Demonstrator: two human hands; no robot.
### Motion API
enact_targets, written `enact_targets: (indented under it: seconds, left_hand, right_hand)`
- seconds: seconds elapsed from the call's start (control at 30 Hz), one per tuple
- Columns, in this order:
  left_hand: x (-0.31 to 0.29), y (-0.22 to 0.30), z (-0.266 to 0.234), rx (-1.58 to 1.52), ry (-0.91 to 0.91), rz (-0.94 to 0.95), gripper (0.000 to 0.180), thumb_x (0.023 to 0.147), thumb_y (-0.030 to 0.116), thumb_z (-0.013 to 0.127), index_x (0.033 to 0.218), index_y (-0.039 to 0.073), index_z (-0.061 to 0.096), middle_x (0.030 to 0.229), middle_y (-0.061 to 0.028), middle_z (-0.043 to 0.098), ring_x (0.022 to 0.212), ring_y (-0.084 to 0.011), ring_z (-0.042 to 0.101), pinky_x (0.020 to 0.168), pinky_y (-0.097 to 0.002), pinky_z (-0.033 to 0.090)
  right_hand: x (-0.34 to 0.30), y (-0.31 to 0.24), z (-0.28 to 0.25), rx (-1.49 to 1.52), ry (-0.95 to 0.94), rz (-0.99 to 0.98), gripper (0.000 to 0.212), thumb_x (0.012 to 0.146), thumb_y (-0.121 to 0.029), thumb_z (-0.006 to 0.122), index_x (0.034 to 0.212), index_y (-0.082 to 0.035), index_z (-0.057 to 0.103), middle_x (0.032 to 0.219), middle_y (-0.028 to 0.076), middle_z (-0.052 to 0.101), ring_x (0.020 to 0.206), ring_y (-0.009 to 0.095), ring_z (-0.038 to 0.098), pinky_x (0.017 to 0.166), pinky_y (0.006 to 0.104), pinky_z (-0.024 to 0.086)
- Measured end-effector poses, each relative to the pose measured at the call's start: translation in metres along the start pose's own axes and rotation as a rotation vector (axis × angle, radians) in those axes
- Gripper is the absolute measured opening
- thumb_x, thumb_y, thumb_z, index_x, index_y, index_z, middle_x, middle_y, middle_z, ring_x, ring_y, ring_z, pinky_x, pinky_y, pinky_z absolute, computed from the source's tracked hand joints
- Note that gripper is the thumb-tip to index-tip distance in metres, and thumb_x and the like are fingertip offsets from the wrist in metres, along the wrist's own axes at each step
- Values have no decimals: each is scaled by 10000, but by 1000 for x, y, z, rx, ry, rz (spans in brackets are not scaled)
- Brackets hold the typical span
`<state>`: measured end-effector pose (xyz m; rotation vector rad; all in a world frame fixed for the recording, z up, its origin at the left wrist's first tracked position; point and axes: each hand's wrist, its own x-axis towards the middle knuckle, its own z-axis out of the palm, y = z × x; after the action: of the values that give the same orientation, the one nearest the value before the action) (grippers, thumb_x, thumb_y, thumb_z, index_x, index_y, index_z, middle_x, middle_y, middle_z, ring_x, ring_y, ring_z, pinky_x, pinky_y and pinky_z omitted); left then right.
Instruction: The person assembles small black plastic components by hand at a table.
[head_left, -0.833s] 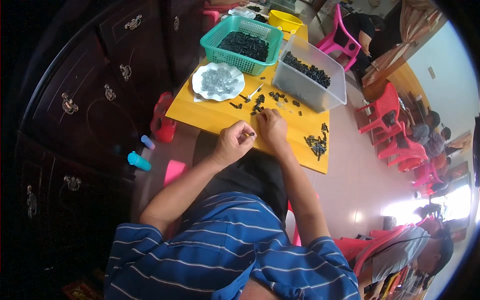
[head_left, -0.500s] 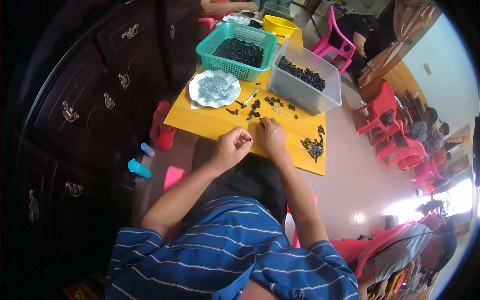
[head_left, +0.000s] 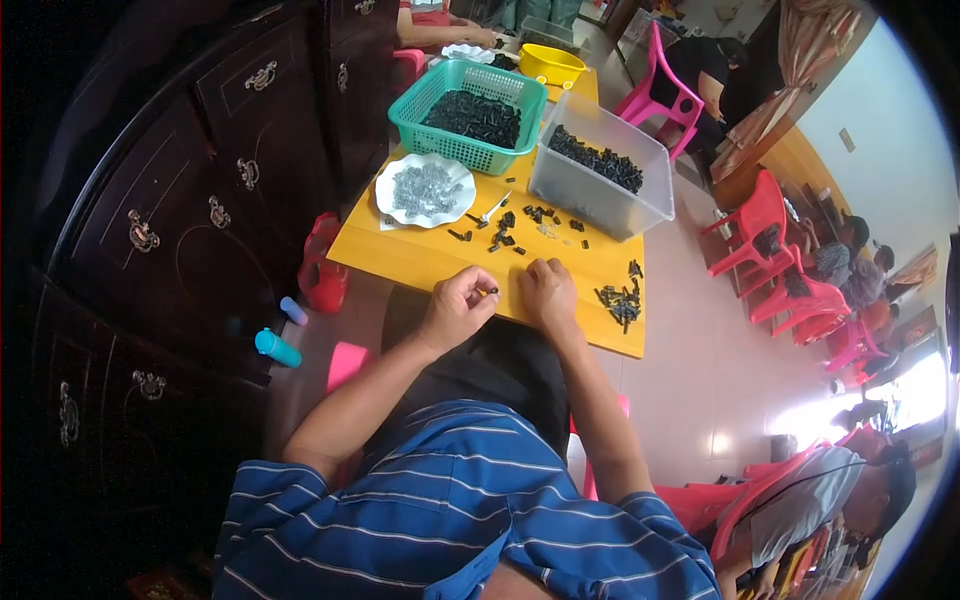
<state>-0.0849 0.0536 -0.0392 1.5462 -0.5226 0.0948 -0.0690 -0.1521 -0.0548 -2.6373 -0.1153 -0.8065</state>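
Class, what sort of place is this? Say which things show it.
Perhaps a home room used as a workroom: dark cabinets, a green basket of small black pieces, and people seated on red chairs.

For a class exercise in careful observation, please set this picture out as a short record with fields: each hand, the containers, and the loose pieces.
Left hand: pinches a small black part
Right hand: fingers curled, at the near edge of the yellow table; whether it holds anything is hidden
Green basket: holds many black pieces
Clear bin: beside the basket, also holding black pieces
White plate: wavy rim, holds small clear pieces
Loose pile: black pieces, right side of the table
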Motion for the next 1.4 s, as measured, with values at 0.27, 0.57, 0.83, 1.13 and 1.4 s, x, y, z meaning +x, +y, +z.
enact_targets:
  seconds: [0.27, 0.57, 0.83, 1.13, 1.4]
  left_hand:
    - [-1, 3, -1, 20, -18, -5, 97, 902, 11, 686, 967, -11, 617, 828, -10, 645, 677, -41, 597, 606, -210, 490]
    - [1, 3, 0, 40, -5, 12, 104, 915, 33, 682, 990, -19, 633, 850, -25, 666, 688, -60, 623, 614, -226, 510]
    - [-1, 4, 1, -72, 12, -46, 117, 916, 22, 649, 1021, -26, 671, 840, -68, 701, 642, -106, 640, 611, -255, 525]
    - [1, -3, -2, -158, -137, -122, 150, 946, -3, 625, 1090, -33, 651, 932, -35, 677, 720, -67, 628, 668, -227, 548]
    - [-1, 1, 0, -88, -124, -95, 101, 894, 1, 672, 993, -16, 688, 822, -36, 709, 676, -88, 664, 624, -243, 543]
  right_hand:
    - [-10, 1, -10, 64, 75, 13, 121, 849, -164, 700, 843, -50, 660, 874, 172, 659, 830, 392, 639, 761, 480, 523]
    - [-12, 0, -21, 34, 5, 50, 117, 844, -153, 707, 862, -49, 656, 853, 180, 669, 816, 398, 646, 741, 488, 521]
    - [-19, -32, -48, 732, -268, 297, 78, 990, -90, 623, 1027, -22, 619, 881, 65, 681, 910, 172, 697, 768, 272, 535]
    - [-32, -43, -61, 1191, -371, 434, 133, 997, -131, 642, 1102, -54, 616, 980, 38, 694, 934, 105, 650, 803, 241, 509]
    - [-38, -38, -55, 1214, -349, 456, 117, 996, -122, 647, 1061, -25, 636, 951, 33, 694, 884, 101, 656, 797, 238, 518]
